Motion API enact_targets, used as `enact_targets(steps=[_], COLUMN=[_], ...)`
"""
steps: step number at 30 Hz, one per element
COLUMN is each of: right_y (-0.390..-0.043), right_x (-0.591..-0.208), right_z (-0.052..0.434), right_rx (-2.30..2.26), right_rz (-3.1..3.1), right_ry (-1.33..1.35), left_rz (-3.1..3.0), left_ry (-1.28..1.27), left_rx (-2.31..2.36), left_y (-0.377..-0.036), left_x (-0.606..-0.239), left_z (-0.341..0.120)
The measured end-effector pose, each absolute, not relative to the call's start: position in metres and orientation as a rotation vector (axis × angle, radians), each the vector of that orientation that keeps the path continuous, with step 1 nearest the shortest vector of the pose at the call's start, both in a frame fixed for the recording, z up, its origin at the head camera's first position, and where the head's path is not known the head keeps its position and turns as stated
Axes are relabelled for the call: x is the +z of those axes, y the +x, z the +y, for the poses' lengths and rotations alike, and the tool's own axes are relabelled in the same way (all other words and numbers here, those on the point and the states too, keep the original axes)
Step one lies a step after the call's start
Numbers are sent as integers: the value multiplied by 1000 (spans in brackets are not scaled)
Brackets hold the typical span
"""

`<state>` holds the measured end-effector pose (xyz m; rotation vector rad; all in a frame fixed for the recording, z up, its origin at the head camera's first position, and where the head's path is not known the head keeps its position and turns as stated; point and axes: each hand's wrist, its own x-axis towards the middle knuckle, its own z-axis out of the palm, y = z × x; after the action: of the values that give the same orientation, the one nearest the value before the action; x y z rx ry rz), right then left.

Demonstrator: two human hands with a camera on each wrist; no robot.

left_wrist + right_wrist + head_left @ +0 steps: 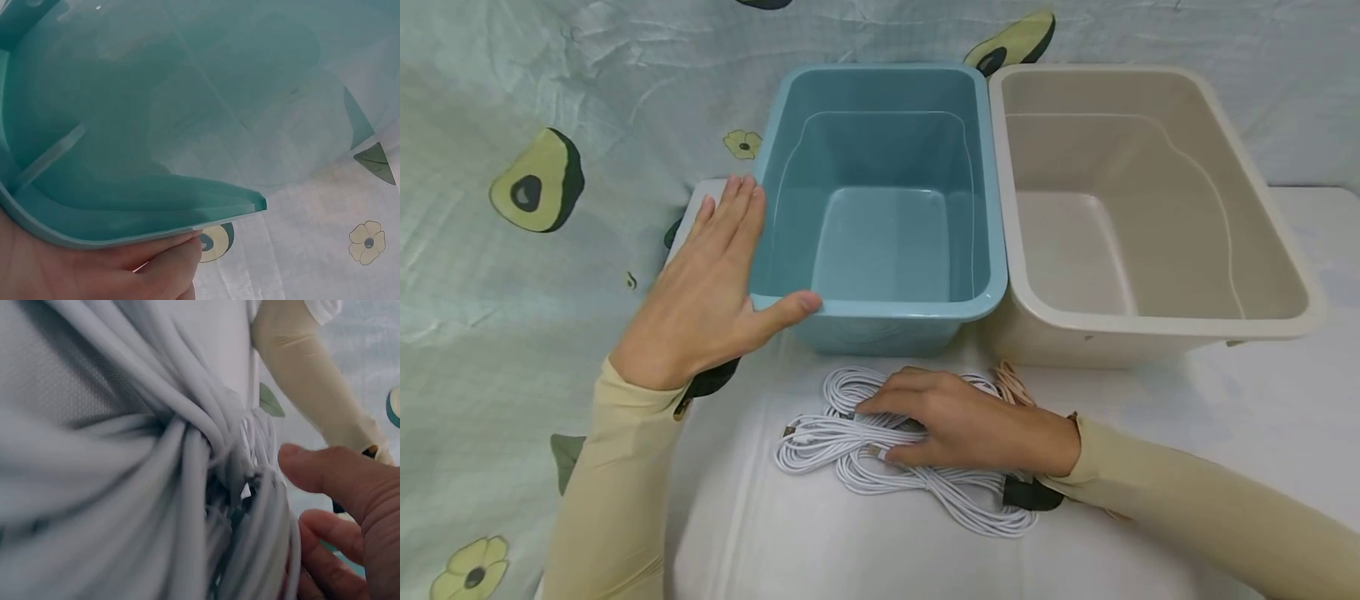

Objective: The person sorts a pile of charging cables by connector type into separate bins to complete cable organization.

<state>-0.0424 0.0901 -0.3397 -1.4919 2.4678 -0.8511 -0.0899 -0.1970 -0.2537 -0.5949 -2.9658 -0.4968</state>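
Several coiled white cables (838, 442) lie heaped on the white table in front of the two bins. My right hand (951, 421) rests on them from the right, fingers slightly bent and thumb spread apart. The right wrist view shows the thumb (312, 469) beside the tied middle of a white bundle (200, 437), with some fingers partly hidden behind the strands. At the left rim of the blue plastic bin (880, 310) is my left hand (700, 292), its fingers straight and its thumb lying over the front corner. Seen from the left wrist, that hand touches the rim's outside.
A beige bin (1157, 329) stands against the blue one's right side; both bins' insides are bare. A tan cable coil (1015, 385) lies partly behind my right hand. An avocado-print cloth (625, 108) hangs behind and to the left of the table (820, 550).
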Motion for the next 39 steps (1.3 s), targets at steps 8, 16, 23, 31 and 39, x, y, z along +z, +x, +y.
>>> enact_targets(steps=[8, 16, 23, 31, 39], right_y=[-44, -48, -51, -50, -51], right_x=[-342, -341, -338, -334, -331], right_z=[79, 74, 71, 67, 71], right_rx=[-910, -896, -876, -838, -837], right_rz=[2448, 2413, 2378, 2357, 2350], right_ry=[-1408, -1320, -1282, -1260, -1271], left_rz=[-2978, -2977, -2981, -2979, -2969], left_ry=[-603, -615, -608, -601, -605], left_rx=[-486, -486, -489, -497, -464], left_y=[-91, -92, -91, -87, -88], left_x=[-252, -250, -251, -253, -251], left_z=[-198, -198, -198, -200, -199])
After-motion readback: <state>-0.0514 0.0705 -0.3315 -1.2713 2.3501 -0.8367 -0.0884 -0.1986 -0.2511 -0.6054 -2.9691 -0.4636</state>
